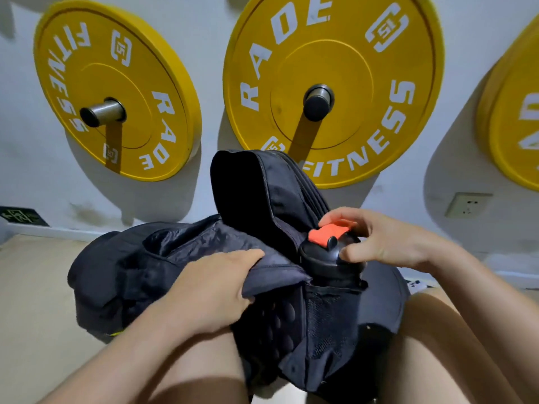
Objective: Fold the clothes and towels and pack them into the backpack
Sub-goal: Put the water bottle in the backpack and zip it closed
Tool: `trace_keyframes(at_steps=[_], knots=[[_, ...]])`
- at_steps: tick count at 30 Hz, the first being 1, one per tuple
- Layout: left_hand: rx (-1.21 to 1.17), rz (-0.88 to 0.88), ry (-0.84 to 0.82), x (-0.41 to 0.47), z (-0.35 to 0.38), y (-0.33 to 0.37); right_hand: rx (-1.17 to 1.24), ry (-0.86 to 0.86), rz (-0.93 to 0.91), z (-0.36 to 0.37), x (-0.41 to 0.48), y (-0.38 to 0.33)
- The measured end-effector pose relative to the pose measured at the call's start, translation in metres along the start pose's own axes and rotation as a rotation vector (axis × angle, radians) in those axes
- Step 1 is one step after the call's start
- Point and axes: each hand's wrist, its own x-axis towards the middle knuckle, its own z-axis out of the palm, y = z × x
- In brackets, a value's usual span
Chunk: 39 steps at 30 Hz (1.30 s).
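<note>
Head view. I logged the black backpack (277,325) propped on the person's lap, its top flap standing open toward the wall. Left hand (213,287) had its fingers (250,255) curled round a fold of dark grey cloth (274,272) at the backpack's mouth; I could not tell garment from lining. Right hand (376,237) gripped the lid of a black bottle (320,258) with an orange cap, seated upright in the mesh side pocket (329,316). Yellow weight plates (335,83) hung on the wall behind.

I am looking at my black backpack (248,185), a black-lidded bottle (320,256) (its flip cap (328,233) glowing orange-red) and yellow plates (344,65) wearing white lettering.
</note>
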Motion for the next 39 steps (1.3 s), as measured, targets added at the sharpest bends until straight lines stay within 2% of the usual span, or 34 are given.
trace_keyframes(at_steps=[2, 3, 5, 7, 10, 12, 14, 16, 20, 22, 24, 26, 28, 32, 34, 37, 39], knots=[[0.168, 0.100, 0.173, 0.006, -0.009, 0.007, -0.188, 0.028, 0.037, 0.012, -0.011, -0.004], [0.276, 0.119, 0.241, 0.009, -0.019, 0.010, -0.285, 0.111, 0.042, 0.026, -0.016, -0.003], [0.398, 0.162, 0.244, 0.014, -0.035, 0.014, -0.437, 0.377, 0.032, 0.063, -0.026, -0.001], [0.534, 0.238, 0.145, 0.021, -0.050, 0.023, -0.518, 0.637, -0.016, 0.098, -0.033, 0.006], [0.672, 0.404, 0.156, 0.033, -0.070, 0.034, -0.326, 0.924, -0.111, 0.124, -0.037, 0.029], [0.703, 0.523, 0.196, 0.039, -0.080, 0.036, -0.123, 0.993, -0.027, 0.132, -0.040, 0.040], [0.752, 0.652, 0.280, 0.046, -0.084, 0.034, -0.014, 0.970, 0.052, 0.141, -0.040, 0.041], [0.849, 0.632, 0.266, 0.056, -0.085, 0.033, 0.028, 0.946, 0.082, 0.144, -0.034, 0.041], [0.969, 0.448, 0.023, 0.090, -0.088, 0.027, -0.022, 0.866, 0.079, 0.126, -0.015, 0.039], [1.000, 0.459, 0.049, 0.109, -0.090, 0.019, -0.028, 0.815, 0.034, 0.115, -0.009, 0.038], [0.995, 0.533, 0.145, 0.127, -0.087, 0.005, 0.004, 0.779, -0.008, 0.104, -0.004, 0.038], [0.971, 0.658, 0.304, 0.137, -0.086, -0.004, 0.067, 0.754, -0.046, 0.093, 0.001, 0.042], [0.862, 0.707, 0.384, 0.143, -0.087, -0.013, 0.178, 0.718, -0.100, 0.080, 0.008, 0.047], [0.691, 0.633, 0.447, 0.127, -0.102, -0.021, 0.320, 0.608, -0.183, 0.041, 0.019, 0.049], [0.670, 0.609, 0.532, 0.110, -0.110, -0.018, 0.304, 0.533, -0.218, 0.014, 0.024, 0.049], [0.571, 0.583, 0.473, 0.077, -0.099, 0.000, 0.183, 0.455, -0.226, -0.015, 0.029, 0.050], [0.454, 0.499, 0.352, 0.061, -0.080, 0.019, 0.091, 0.457, -0.166, -0.020, 0.033, 0.053]])
